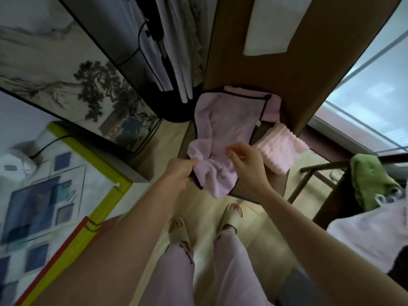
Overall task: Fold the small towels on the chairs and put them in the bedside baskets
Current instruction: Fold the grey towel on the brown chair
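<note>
lilac towel draped over chair | my left hand pinches its near dark-trimmed edge | my right hand loose above it, fingers half-curled, holding nothing | next, I judge: catch opposite corner, pull taut, match edges before folding

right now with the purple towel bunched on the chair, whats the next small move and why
Probably bring the right hand down to pinch the purple towel. The left hand already grips its near edge, while the right hovers above it holding nothing, and the cloth lies too crumpled to fold.
</note>
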Demonstrator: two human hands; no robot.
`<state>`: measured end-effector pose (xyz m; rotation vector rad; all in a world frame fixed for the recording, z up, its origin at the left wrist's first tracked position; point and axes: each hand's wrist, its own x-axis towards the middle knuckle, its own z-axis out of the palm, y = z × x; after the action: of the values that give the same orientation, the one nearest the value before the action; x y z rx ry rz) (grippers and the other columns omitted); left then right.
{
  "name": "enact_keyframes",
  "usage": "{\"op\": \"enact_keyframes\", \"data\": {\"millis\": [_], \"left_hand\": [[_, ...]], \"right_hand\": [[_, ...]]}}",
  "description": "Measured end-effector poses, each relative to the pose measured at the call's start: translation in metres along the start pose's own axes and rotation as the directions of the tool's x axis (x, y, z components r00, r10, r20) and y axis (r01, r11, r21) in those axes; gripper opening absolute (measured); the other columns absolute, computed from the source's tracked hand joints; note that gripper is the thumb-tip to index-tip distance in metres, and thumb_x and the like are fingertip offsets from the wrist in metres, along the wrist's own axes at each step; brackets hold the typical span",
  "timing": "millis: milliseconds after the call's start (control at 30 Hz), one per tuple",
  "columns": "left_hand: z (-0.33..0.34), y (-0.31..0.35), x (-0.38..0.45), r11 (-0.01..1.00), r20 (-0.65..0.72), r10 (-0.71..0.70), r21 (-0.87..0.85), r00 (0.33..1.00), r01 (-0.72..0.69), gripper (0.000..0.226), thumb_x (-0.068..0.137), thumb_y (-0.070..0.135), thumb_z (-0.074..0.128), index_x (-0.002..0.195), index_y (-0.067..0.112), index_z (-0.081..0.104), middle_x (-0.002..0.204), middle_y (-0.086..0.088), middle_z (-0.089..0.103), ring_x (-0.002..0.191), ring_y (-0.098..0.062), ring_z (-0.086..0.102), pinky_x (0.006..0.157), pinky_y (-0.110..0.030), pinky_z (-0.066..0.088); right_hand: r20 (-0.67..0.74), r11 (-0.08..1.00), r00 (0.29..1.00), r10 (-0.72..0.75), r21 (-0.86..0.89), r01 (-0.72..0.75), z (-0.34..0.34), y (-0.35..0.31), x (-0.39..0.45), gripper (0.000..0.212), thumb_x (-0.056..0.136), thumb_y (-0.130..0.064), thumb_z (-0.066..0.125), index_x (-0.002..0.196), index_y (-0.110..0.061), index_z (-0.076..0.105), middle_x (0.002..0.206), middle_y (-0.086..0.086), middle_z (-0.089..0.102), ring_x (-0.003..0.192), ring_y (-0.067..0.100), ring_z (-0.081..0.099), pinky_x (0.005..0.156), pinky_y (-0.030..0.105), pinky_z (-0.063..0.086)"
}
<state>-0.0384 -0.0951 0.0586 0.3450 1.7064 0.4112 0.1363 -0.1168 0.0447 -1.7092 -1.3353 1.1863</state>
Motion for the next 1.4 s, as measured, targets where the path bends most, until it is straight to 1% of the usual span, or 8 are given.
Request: {"op": "enact_keyframes", "data": {"millis": [433, 667, 733, 867, 967, 1133, 1267, 1400], "left_hand": [[-0.023, -0.004, -0.033, 0.940, 0.281, 0.282, -0.270, 0.917, -0.207, 0.033, 0.093, -0.003, 0.055, 0.125, 0.002, 0.048, 0.104, -0.015, 0.062, 0.078, -0.018, 0.066, 0.054, -0.025, 0.056], [-0.032, 0.000, -0.038, 0.898, 0.265, 0.431, -0.225, 0.863, -0.379, 0.021, 0.094, 0.004, 0.058, 0.112, 0.014, 0.052, 0.116, -0.017, 0.062, 0.088, -0.019, 0.067, 0.065, -0.023, 0.056], [-0.044, 0.002, -0.035, 0.732, 0.282, 0.620, 0.129, 0.732, -0.669, 0.012, 0.096, 0.011, 0.056, 0.105, 0.018, 0.059, 0.113, -0.012, 0.063, 0.097, -0.021, 0.066, 0.072, -0.022, 0.055], [-0.062, 0.009, -0.029, 0.048, 0.564, 0.768, 0.421, 0.303, -0.906, 0.027, 0.088, 0.031, 0.062, 0.113, 0.023, 0.068, 0.113, 0.002, 0.056, 0.108, -0.012, 0.051, 0.094, -0.024, 0.040], [-0.060, 0.018, -0.032, -0.094, 0.625, 0.752, 0.418, 0.210, -0.904, 0.027, 0.087, 0.040, 0.060, 0.107, 0.026, 0.072, 0.104, 0.010, 0.068, 0.100, -0.008, 0.056, 0.089, -0.031, 0.044], [-0.051, 0.028, -0.040, 0.082, 0.538, 0.798, 0.348, 0.270, -0.934, 0.012, 0.092, 0.022, 0.062, 0.095, 0.016, 0.072, 0.089, 0.006, 0.069, 0.087, -0.007, 0.063, 0.078, -0.027, 0.050], [-0.047, 0.029, -0.046, 0.525, 0.407, 0.750, 0.114, 0.521, -0.844, 0.011, 0.097, 0.016, 0.056, 0.091, 0.019, 0.065, 0.089, 0.003, 0.066, 0.088, -0.011, 0.065, 0.072, -0.019, 0.053], [-0.050, 0.028, -0.044, 0.663, 0.269, 0.720, 0.004, 0.640, -0.748, 0.013, 0.099, 0.021, 0.053, 0.092, 0.021, 0.064, 0.089, 0.004, 0.067, 0.083, -0.005, 0.063, 0.068, -0.013, 0.049]], "right_hand": [[-0.117, 0.987, 0.993, 0.014, 0.158, 0.005, 0.076, -0.012, -0.085, 0.039, 0.074, -0.010, 0.081, 0.105, -0.018, 0.059, 0.106, -0.015, 0.058, 0.105, 0.007, 0.057, 0.095, 0.018, 0.044], [-0.305, 0.971, 0.952, -0.021, 0.222, 0.093, 0.065, -0.034, -0.070, 0.010, 0.091, -0.002, 0.062, 0.094, -0.009, 0.069, 0.086, -0.001, 0.069, 0.085, 0.008, 0.065, 0.077, 0.022, 0.050], [-0.255, 0.981, 0.965, -0.058, 0.165, 0.102, 0.054, -0.037, -0.067, 0.008, 0.092, -0.005, 0.062, 0.093, -0.007, 0.070, 0.085, 0.001, 0.069, 0.082, 0.013, 0.065, 0.074, 0.022, 0.049], [-0.110, 0.989, 0.990, -0.085, 0.108, 0.097, 0.035, -0.047, -0.062, 0.014, 0.093, -0.011, 0.062, 0.101, -0.010, 0.073, 0.092, 0.002, 0.072, 0.086, 0.015, 0.067, 0.078, 0.027, 0.052], [-0.053, 0.989, 0.993, -0.103, 0.098, 0.108, 0.033, -0.060, -0.064, 0.015, 0.092, -0.011, 0.063, 0.103, -0.009, 0.074, 0.093, 0.005, 0.074, 0.087, 0.016, 0.068, 0.080, 0.026, 0.052], [-0.080, 0.986, 0.996, -0.042, 0.158, 0.055, 0.029, -0.062, -0.063, 0.009, 0.092, -0.016, 0.064, 0.095, -0.017, 0.072, 0.089, -0.001, 0.072, 0.088, 0.015, 0.068, 0.083, 0.028, 0.053], [-0.141, 0.998, 0.990, 0.000, 0.057, 0.008, 0.020, -0.046, -0.059, 0.005, 0.090, -0.015, 0.066, 0.091, -0.019, 0.068, 0.085, -0.003, 0.068, 0.086, 0.013, 0.066, 0.084, 0.030, 0.053], [-0.180, 0.993, 0.977, 0.113, 0.041, -0.108, 0.007, -0.034, -0.066, 0.004, 0.090, -0.014, 0.066, 0.093, -0.014, 0.069, 0.086, 0.001, 0.068, 0.083, 0.011, 0.065, 0.078, 0.024, 0.051]]}}
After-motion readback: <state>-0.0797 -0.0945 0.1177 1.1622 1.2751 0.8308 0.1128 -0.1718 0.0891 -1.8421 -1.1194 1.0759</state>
